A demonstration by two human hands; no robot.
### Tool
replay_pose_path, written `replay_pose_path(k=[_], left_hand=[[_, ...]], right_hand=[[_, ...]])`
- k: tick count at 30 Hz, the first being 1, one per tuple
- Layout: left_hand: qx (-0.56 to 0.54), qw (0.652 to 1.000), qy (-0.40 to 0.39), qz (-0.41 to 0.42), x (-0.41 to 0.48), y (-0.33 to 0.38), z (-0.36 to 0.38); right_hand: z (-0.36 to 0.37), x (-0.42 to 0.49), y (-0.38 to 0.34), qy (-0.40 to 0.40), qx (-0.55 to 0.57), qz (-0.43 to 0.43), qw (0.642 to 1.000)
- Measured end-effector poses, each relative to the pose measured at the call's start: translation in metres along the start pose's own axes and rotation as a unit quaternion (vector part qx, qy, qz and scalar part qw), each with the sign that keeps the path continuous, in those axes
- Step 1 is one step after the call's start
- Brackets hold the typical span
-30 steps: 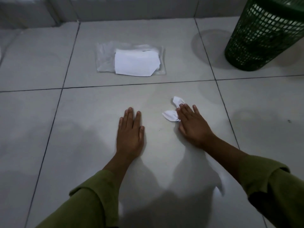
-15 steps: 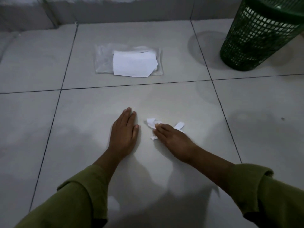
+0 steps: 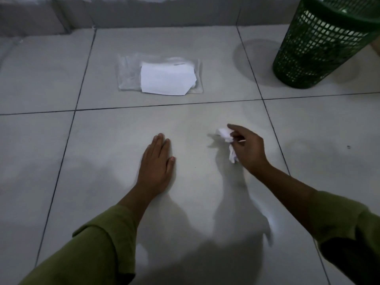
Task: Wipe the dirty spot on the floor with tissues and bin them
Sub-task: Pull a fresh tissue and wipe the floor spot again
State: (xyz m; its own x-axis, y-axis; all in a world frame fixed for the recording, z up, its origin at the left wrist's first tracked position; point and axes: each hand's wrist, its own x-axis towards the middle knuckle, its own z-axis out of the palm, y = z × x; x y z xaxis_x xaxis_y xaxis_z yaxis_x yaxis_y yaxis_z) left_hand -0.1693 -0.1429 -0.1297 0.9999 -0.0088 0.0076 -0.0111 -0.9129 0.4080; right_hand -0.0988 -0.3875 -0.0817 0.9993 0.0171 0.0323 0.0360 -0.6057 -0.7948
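Note:
My right hand [image 3: 247, 148] pinches a crumpled white tissue [image 3: 227, 136] and holds it just above the pale floor tile, its shadow falling beside it. My left hand [image 3: 157, 166] lies flat on the same tile, fingers together, palm down. A clear plastic pack of white tissues [image 3: 166, 78] lies on the tile beyond my hands. A green mesh bin [image 3: 320, 44] stands at the far right. I cannot make out a distinct dirty spot on the tile between my hands.
Grey floor tiles with dark grout lines [image 3: 168, 104] run across the view. A low wall base [image 3: 144, 13] closes the far side. A tiny dark speck [image 3: 348, 147] sits on the right tile.
My right hand slid the tissue left across the tile, then moved back right and lifted it off the floor in a pinch. The left hand stayed flat.

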Motion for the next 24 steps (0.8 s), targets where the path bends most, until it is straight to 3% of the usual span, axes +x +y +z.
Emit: replay_pose_path(k=[3, 6, 9, 11, 15, 21, 23, 24], left_hand=[[0.006, 1.000, 0.002, 0.013, -0.002, -0.004, -0.002], [0.014, 1.000, 0.004, 0.015, -0.005, -0.007, -0.002], [0.018, 1.000, 0.011, 0.017, -0.006, -0.006, -0.002], [0.026, 0.999, 0.015, 0.016, -0.008, -0.006, -0.003], [0.021, 0.999, 0.021, 0.015, -0.009, -0.006, -0.006], [0.017, 0.999, 0.018, 0.027, -0.017, -0.024, -0.013], [0.016, 1.000, 0.024, 0.010, -0.021, -0.034, -0.017], [0.013, 1.000, 0.025, 0.003, -0.023, -0.038, -0.019]], right_hand=[[-0.010, 0.001, 0.005, 0.019, -0.046, -0.023, 0.998], [-0.013, -0.010, 0.019, -0.065, -0.167, -0.080, 0.981], [-0.003, -0.027, 0.030, -0.128, -0.304, -0.090, 0.940], [0.002, -0.038, 0.030, -0.116, -0.372, -0.121, 0.913], [0.010, -0.041, 0.012, -0.094, -0.235, -0.037, 0.967], [0.045, -0.062, -0.015, -0.136, -0.234, -0.135, 0.953], [0.058, -0.068, -0.025, -0.180, -0.193, -0.119, 0.957], [0.061, -0.068, -0.031, -0.210, -0.226, -0.118, 0.944]])
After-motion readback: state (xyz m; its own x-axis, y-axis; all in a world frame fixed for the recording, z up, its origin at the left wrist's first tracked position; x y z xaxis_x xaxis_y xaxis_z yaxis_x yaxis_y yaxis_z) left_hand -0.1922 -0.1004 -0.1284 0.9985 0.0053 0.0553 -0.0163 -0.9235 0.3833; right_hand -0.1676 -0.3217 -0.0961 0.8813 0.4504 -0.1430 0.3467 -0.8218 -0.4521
